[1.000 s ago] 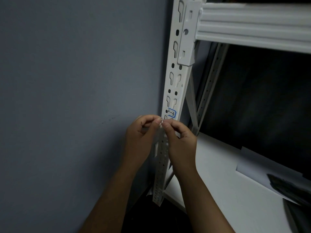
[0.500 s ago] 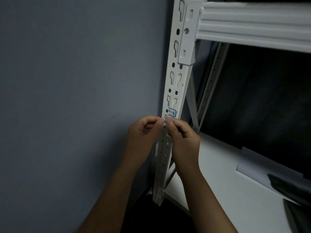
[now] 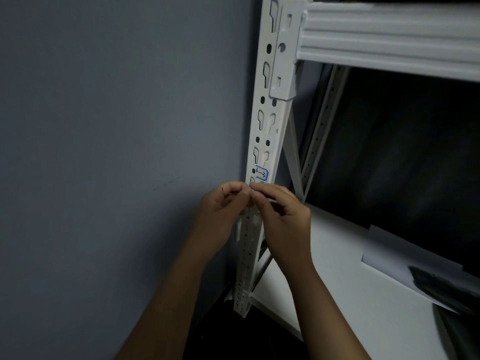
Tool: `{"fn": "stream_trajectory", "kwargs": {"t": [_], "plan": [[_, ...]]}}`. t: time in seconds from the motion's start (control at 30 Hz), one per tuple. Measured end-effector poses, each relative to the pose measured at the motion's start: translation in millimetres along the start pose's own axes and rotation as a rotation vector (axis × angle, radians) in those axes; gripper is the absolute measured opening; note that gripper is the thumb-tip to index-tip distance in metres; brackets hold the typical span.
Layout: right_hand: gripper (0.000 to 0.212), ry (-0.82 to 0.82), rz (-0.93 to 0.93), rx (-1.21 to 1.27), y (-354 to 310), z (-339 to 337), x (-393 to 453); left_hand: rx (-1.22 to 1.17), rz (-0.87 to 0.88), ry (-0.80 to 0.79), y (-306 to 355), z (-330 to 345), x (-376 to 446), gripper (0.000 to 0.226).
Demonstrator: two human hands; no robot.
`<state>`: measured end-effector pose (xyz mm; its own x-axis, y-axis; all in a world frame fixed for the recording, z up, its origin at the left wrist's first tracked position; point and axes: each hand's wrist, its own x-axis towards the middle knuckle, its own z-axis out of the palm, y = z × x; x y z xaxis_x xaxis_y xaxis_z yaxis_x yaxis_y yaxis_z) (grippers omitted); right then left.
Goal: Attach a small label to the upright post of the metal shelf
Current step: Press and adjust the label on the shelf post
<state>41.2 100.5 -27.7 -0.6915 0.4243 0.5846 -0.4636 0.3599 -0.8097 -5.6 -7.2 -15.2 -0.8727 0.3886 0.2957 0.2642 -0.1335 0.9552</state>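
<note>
Hands (image 3: 226,203) (image 3: 283,216) fingertips together before post (image 3: 267,126), below blue-edged label (image 3: 261,174).

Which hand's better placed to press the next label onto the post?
Likely right. The right hand lies over the post's front face, fingertips just below the stuck blue-edged label. The left hand sits off the wall-side edge, sharing the pinch.

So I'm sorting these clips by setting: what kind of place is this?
Probably a storeroom or utility corner: a white slotted upright post of boltless metal racking, its beam and lower shelf board, set against a bare grey wall.
</note>
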Motion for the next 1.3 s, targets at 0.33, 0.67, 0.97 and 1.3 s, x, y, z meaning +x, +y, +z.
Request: {"fn": "stream_trajectory", "kwargs": {"t": [0.33,0.67,0.97,1.3], "plan": [[0.019,0.141,0.118,0.042,-3,2,0,-0.109,-0.111,0.091,1,7,-1,0.009],[0.01,0.348,0.294,0.143,0,7,7,0.189,0.086,0.322,-3,20,2,0.006],[0.01,0.451,0.272,0.165,6,13,20,0.282,0.117,0.426,-10,31,20,0.007],[0.008,0.357,0.306,0.206,14,17,26,0.429,0.272,0.5,-22,32,43,0.004]]}}
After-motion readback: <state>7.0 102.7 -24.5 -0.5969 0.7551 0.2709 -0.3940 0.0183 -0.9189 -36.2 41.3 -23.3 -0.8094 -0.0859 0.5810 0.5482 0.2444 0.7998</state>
